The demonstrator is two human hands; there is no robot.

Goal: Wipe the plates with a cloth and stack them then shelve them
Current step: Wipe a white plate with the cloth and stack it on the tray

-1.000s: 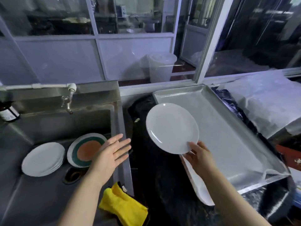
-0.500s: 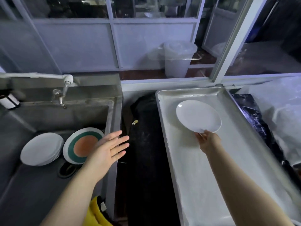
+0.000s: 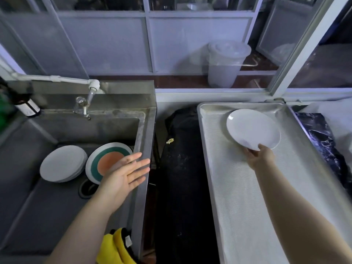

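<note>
My right hand point(image 3: 259, 156) grips the near rim of a white plate point(image 3: 252, 129), which sits low over the far end of a long metal tray point(image 3: 236, 197) on the right. My left hand point(image 3: 124, 175) hovers open, fingers spread, above the right edge of the steel sink point(image 3: 57, 212). In the sink lie a stack of white plates point(image 3: 62, 166) and a plate with a green ring and orange centre point(image 3: 106, 161), partly hidden by my left hand. A yellow cloth point(image 3: 116, 248) lies at the sink's near right corner.
A tap point(image 3: 83, 107) on a white pipe juts over the sink's back wall. A dark bottle point(image 3: 26, 106) stands at the far left. A black gap point(image 3: 181, 178) separates sink and tray. A white lidded bucket point(image 3: 227, 63) stands behind the glass. Dark marbled wrapping point(image 3: 322, 138) lies right of the tray.
My right hand has carried the white plate away from me and down to the far end of the tray. My left hand has stayed open over the sink edge.
</note>
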